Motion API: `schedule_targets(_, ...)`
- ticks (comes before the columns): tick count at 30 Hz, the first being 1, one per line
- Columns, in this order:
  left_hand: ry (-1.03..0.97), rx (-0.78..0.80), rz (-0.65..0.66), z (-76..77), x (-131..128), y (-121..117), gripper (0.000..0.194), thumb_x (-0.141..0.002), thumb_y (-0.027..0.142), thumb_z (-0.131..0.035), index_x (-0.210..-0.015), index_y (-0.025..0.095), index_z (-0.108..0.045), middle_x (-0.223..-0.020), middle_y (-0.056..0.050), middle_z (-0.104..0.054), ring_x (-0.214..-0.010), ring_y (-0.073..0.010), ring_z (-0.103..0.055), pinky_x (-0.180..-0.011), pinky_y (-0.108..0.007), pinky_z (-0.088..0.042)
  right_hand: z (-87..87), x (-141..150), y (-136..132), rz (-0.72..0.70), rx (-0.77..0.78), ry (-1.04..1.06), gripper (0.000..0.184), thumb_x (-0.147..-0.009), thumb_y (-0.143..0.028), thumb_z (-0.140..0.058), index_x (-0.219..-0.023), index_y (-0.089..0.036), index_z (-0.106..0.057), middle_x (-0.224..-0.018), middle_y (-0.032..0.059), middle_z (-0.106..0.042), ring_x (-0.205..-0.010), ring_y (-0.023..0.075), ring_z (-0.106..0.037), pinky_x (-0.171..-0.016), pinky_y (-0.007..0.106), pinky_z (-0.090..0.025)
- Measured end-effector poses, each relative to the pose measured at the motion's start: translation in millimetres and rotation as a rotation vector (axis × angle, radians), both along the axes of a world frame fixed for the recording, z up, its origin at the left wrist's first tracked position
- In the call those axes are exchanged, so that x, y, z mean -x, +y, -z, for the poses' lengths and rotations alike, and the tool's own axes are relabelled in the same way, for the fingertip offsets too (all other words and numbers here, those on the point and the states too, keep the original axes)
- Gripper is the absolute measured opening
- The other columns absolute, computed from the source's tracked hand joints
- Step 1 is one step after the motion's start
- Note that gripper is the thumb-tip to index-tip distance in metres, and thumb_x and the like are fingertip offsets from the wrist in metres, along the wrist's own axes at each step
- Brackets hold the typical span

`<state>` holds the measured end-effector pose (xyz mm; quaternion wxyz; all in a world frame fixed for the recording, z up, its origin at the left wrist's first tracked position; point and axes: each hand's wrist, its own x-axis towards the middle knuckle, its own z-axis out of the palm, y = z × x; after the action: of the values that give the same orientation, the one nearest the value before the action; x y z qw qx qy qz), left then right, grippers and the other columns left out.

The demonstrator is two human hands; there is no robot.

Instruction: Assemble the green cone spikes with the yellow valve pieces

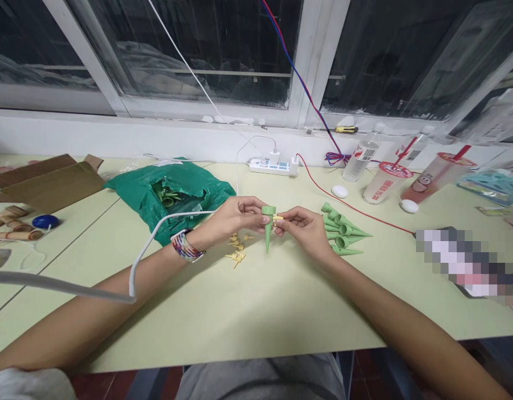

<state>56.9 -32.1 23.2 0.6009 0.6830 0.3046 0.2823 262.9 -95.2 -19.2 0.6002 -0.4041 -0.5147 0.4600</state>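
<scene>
Plastic spikes (343, 229) lie on the table (240, 316) right of small pegs (236, 253), a bag (190, 191) behind those.

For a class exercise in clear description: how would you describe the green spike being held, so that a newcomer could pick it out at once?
On the pale table below the window, find the left hand, which holds a green spike point down. Unlike the spikes heaped to its right, it is off the table.

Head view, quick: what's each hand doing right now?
Left hand: closed, holding a green plastic cone spike.
Right hand: closed, holding a small yellow plastic piece.
</scene>
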Motion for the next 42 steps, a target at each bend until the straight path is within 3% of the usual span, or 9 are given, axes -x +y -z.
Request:
schedule_targets(14,-0.002,0.077,0.059,-0.8,1,1,0.039,-0.077,0.033,-0.088,-0.110,0.015,-0.077,-0.094,-0.010,-0.079,-0.089,-0.0210,-0.076,-0.083,-0.032,-0.065,4.0,1,-1,0.026,-0.044,-0.009,0.032,-0.070,-0.044,-0.091,-0.083,-0.019,-0.076,-0.072,0.0034,-0.076,-0.067,0.0199,-0.074,-0.069,0.037,-0.064)
schedule_targets(23,0.028,-0.041,0.031,-7.7,1,-1,0.035,-0.077,0.037,-0.087,-0.102,0.016,-0.075,-0.086,-0.007,-0.078,-0.081,-0.0200,-0.076,-0.078,-0.032,-0.065,-0.7,0,-1,-0.003,-0.025,-0.021,0.036,-0.070,-0.047,-0.091,-0.083,-0.019,-0.073,-0.075,0.0042,-0.076,-0.068,0.0201,-0.074,-0.071,0.037,-0.064)
schedule_targets(26,0.049,-0.089,-0.007,-16.6,4,1,0.038,-0.077,0.038,-0.087,-0.104,0.015,-0.074,-0.085,-0.007,-0.077,-0.083,-0.0217,-0.076,-0.078,-0.033,-0.065,0.0,-1,0,-0.053,-0.048,-0.049,0.035,-0.077,-0.046,-0.087,-0.094,-0.019,-0.072,-0.083,0.0051,-0.077,-0.076,0.0205,-0.075,-0.076,0.037,-0.064)
schedule_targets(28,0.025,-0.121,-0.072,-23.9,6,2,0.038,-0.077,0.036,-0.087,-0.105,0.015,-0.074,-0.086,-0.007,-0.076,-0.084,-0.0220,-0.075,-0.080,-0.033,-0.064,5.2,-1,0,-0.039,-0.091,-0.141,0.032,-0.088,-0.044,-0.078,-0.108,-0.021,-0.069,-0.095,0.0071,-0.078,-0.087,0.0215,-0.075,-0.081,0.038,-0.063)
schedule_targets(31,-0.085,-0.138,-0.184,-33.3,9,4,0.034,-0.077,0.035,-0.086,-0.102,0.015,-0.075,-0.089,-0.007,-0.074,-0.085,-0.0208,-0.074,-0.078,-0.031,-0.063,16.9,1,-1,-0.025,-0.259,-0.524,0.026,-0.100,-0.035,-0.061,-0.122,-0.023,-0.067,-0.117,0.0104,-0.076,-0.111,0.0247,-0.070,-0.099,0.045,-0.056)
schedule_targets(35,-0.201,-0.099,-0.231,-36.9,7,5,0.031,-0.076,0.034,-0.087,-0.096,0.016,-0.071,-0.091,-0.006,-0.072,-0.087,-0.0203,-0.072,-0.077,-0.031,-0.061,27.6,12,-4,-0.202,-0.589,-1.017,0.034,-0.102,-0.023,-0.052,-0.133,-0.021,-0.065,-0.144,0.0105,-0.064,-0.143,0.0301,-0.048,-0.120,0.052,-0.040)
schedule_targets(38,-0.263,-0.047,-0.203,-33.9,5,6,0.031,-0.075,0.031,-0.087,-0.096,0.017,-0.070,-0.088,-0.004,-0.071,-0.082,-0.0188,-0.071,-0.077,-0.033,-0.061,30.5,18,-5,-0.211,-0.665,-1.124,0.034,-0.103,-0.019,-0.050,-0.132,-0.021,-0.067,-0.145,0.0095,-0.064,-0.140,0.0301,-0.048,-0.118,0.052,-0.043)
schedule_targets(42,-0.290,-0.017,-0.179,-29.5,4,8,0.026,-0.078,0.027,-0.085,-0.096,0.017,-0.069,-0.086,-0.004,-0.070,-0.080,-0.0178,-0.070,-0.076,-0.032,-0.060,35.0,14,-3,-0.155,-0.695,-1.115,0.029,-0.099,-0.012,-0.052,-0.118,-0.021,-0.072,-0.126,0.0101,-0.073,-0.123,0.0285,-0.058,-0.104,0.049,-0.051)
